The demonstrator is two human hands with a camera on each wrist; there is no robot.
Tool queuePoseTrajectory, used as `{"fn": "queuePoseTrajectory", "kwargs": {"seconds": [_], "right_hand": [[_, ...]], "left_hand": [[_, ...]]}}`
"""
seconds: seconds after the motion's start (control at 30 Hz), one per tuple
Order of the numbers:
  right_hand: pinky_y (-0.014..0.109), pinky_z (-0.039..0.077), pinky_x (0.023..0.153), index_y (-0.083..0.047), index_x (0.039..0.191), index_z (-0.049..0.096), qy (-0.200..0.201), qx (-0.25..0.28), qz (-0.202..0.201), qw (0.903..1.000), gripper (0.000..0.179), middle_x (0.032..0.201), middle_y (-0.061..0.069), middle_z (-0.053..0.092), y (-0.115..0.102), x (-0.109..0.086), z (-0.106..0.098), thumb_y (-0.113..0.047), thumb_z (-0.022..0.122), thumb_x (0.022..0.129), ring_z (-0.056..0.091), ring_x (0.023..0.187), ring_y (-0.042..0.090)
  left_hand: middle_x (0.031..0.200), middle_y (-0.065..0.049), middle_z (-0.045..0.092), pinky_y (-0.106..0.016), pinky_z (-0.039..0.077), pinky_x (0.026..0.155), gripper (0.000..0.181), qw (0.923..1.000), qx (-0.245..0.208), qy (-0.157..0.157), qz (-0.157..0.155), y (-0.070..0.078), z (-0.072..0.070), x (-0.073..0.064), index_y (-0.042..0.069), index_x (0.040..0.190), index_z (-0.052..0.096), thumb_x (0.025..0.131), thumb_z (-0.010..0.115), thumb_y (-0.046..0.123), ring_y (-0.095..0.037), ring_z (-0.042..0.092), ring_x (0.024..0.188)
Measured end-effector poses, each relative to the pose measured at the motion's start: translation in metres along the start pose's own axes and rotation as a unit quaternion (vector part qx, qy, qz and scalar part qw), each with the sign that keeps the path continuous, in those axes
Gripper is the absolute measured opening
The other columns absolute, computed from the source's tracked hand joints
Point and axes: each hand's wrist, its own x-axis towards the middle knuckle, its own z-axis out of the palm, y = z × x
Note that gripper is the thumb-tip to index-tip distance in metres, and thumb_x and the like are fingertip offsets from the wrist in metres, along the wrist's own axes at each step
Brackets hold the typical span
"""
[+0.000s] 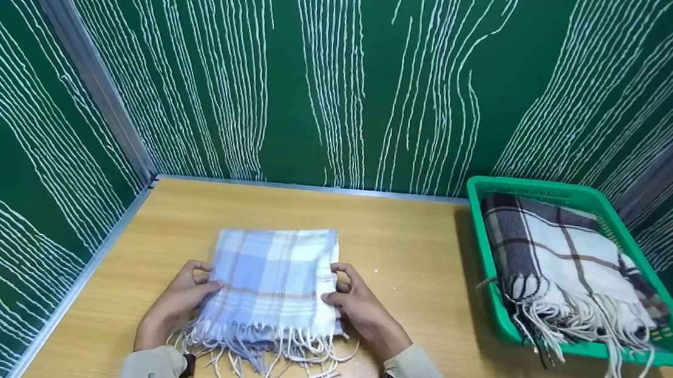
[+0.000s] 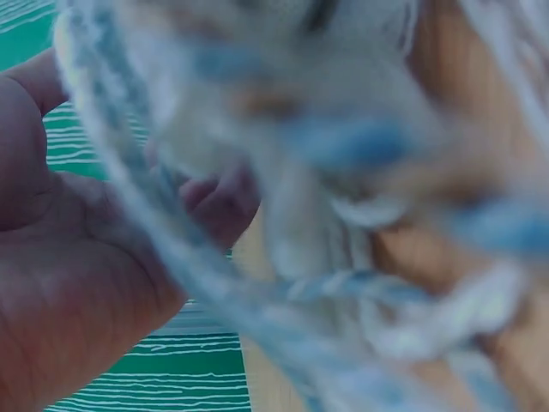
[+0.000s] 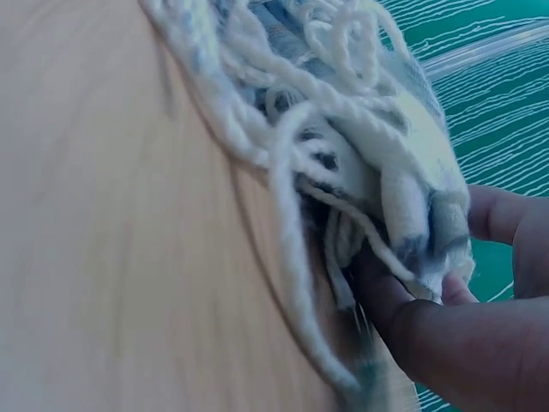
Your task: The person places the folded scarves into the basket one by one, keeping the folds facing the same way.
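A folded blue and white plaid scarf lies on the table in front of me, its twisted fringe spread toward me. My left hand holds its left edge, thumb on top. At the right edge my right hand grips the folded layers between thumb and fingers. The right wrist view shows the fingers of the right hand around the end of the folds. Blurred fringe strands hang close to the camera in the left wrist view and partly hide the left hand.
A green plastic basket stands on the right of the wooden table. In it lies a folded white, dark and brown plaid scarf, its fringe hanging over the near rim. Green panels with white wavy lines enclose the back and sides.
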Motion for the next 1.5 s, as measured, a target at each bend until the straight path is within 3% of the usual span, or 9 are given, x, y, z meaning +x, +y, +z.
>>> {"fn": "queuePoseTrajectory", "kwargs": {"seconds": [0.23,0.4,0.63,0.8,1.0,1.23,1.5], "right_hand": [[0.031,0.06,0.071,-0.005,0.145,0.037,0.005,0.0,0.003,1.0,0.056,0.125,0.017,0.065,-0.001,-0.002,-0.007,0.008,0.059,0.095,0.07,0.089,0.021],[0.029,0.057,0.07,-0.005,0.145,0.036,-0.002,0.0,0.001,1.0,0.055,0.122,0.014,0.065,-0.004,-0.003,-0.011,0.005,0.06,0.097,0.069,0.089,0.019],[0.032,0.059,0.074,-0.004,0.145,0.036,0.004,-0.008,-0.005,0.9999,0.054,0.123,0.015,0.067,-0.009,-0.005,-0.016,0.006,0.058,0.096,0.071,0.091,0.021],[0.034,0.061,0.075,-0.004,0.142,0.036,0.007,0.003,-0.003,1.0,0.054,0.121,0.014,0.067,-0.011,-0.008,-0.017,0.008,0.057,0.095,0.071,0.092,0.023],[0.037,0.062,0.076,-0.004,0.144,0.036,0.011,0.009,0.0,0.9999,0.056,0.122,0.016,0.066,-0.013,-0.011,-0.017,0.009,0.057,0.094,0.072,0.093,0.025],[0.037,0.062,0.075,-0.004,0.143,0.036,0.02,0.01,-0.004,0.9997,0.055,0.12,0.015,0.067,-0.014,-0.014,-0.021,0.01,0.056,0.093,0.072,0.092,0.025],[0.037,0.061,0.078,-0.005,0.142,0.036,0.02,0.023,-0.007,0.9995,0.055,0.121,0.012,0.068,-0.019,-0.018,-0.026,0.01,0.056,0.093,0.072,0.096,0.026]], "left_hand": [[0.121,-0.021,0.064,-0.035,0.053,0.078,0.043,0.9997,0.02,-0.01,0.002,0.002,0.004,0.0,0.0,0.133,0.04,0.1,0.066,0.006,-0.024,0.063,0.094],[0.109,-0.017,0.068,-0.033,0.051,0.079,0.043,0.9991,0.026,-0.02,0.025,0.002,0.006,0.003,-0.001,0.128,0.042,0.096,0.07,0.001,-0.021,0.063,0.09],[0.106,-0.015,0.071,-0.031,0.052,0.079,0.045,0.9981,0.011,-0.047,0.037,0.001,0.008,0.007,-0.001,0.127,0.04,0.093,0.071,-0.001,-0.019,0.065,0.088],[0.114,-0.019,0.069,-0.032,0.054,0.077,0.048,0.9972,-0.006,-0.065,0.037,0.002,0.01,0.006,-0.001,0.128,0.037,0.094,0.07,-0.001,-0.02,0.066,0.087],[0.12,-0.024,0.067,-0.033,0.053,0.082,0.047,0.9977,0.002,-0.05,0.044,0.005,0.017,0.005,0.0,0.125,0.041,0.091,0.073,-0.001,-0.024,0.065,0.096],[0.114,-0.019,0.067,-0.032,0.051,0.086,0.044,0.9979,-0.001,-0.029,0.057,0.009,0.025,0.005,0.0,0.12,0.045,0.086,0.073,-0.006,-0.026,0.062,0.103],[0.109,-0.014,0.065,-0.032,0.053,0.085,0.043,0.9964,-0.022,-0.042,0.071,0.011,0.032,0.01,0.001,0.118,0.045,0.085,0.072,-0.008,-0.023,0.062,0.104]]}}
